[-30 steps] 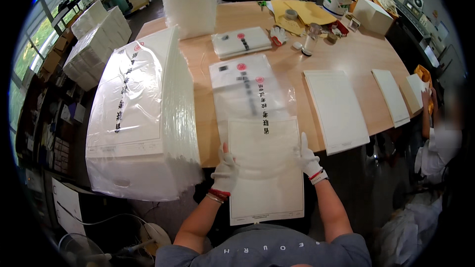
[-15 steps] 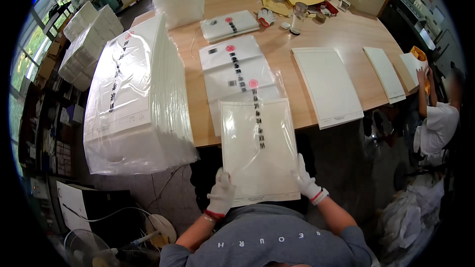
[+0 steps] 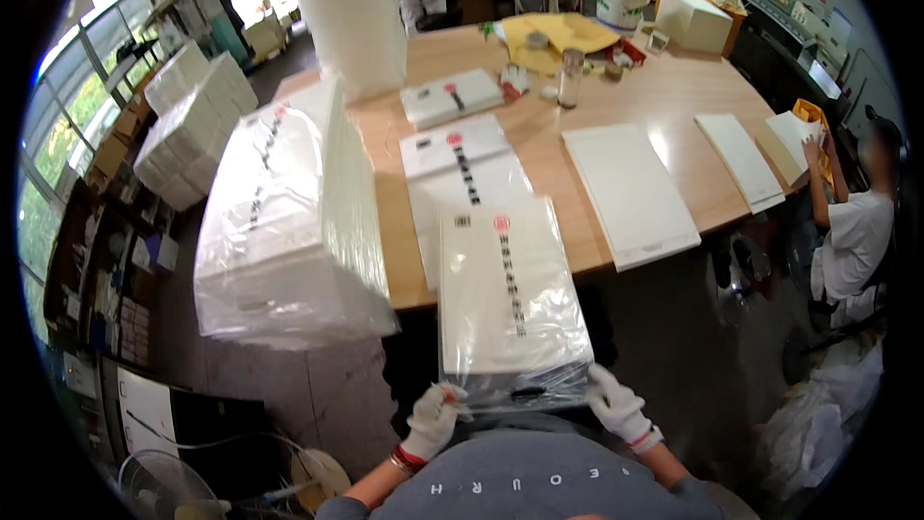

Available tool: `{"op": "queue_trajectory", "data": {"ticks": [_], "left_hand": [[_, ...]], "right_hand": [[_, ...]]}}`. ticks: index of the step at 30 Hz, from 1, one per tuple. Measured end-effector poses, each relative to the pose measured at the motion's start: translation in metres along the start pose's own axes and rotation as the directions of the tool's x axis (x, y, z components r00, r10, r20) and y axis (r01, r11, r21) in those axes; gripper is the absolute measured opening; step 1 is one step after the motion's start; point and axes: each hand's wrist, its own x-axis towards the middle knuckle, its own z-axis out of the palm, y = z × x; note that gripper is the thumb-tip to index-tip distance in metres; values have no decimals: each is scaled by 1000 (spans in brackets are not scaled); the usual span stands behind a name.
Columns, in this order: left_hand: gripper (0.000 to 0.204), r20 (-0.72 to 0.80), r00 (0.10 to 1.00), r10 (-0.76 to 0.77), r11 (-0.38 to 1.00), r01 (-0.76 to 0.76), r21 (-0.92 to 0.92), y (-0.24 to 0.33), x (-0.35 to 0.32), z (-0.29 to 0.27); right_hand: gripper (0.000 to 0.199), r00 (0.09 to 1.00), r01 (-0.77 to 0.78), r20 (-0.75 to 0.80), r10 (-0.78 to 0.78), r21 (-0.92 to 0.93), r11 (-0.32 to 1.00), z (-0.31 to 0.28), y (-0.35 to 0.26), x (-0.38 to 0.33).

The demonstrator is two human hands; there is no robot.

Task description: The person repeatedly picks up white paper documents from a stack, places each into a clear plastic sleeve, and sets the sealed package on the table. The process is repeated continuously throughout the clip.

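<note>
You've got both gloved hands on the near edge of the clear bag (image 3: 508,303) of white sheets — left hand (image 3: 432,421) at 7 o'clock with fingers pinched on its corner, right hand (image 3: 618,406) at 5 o'clock with fingers closed on the other corner. The bag's far end rests on the wooden table (image 3: 539,149), overlapping another bag (image 3: 460,173) at 12 o'clock — big wrapped stack (image 3: 284,221) at 10.
</note>
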Motion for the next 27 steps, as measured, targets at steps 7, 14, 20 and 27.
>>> {"op": "queue_trajectory", "data": {"ticks": [7, 14, 20, 27], "left_hand": [[14, 198, 851, 487, 826, -522, 212, 74, 50, 40], [15, -97, 606, 790, 589, -704, 396, 163, 48, -37], [11, -740, 316, 594, 458, -889, -12, 210, 95, -161], [12, -731, 576, 366, 749, -648, -135, 115, 99, -279]], "right_hand": [[36, 941, -337, 165, 295, 492, 803, 19, 31, 56], [46, 956, -272, 287, -50, 940, 205, 81, -113, 147], [36, 594, -535, 517, -617, 826, 177, 128, -237, 229], [33, 697, -349, 571, -434, 799, 490, 184, -259, 203]]}}
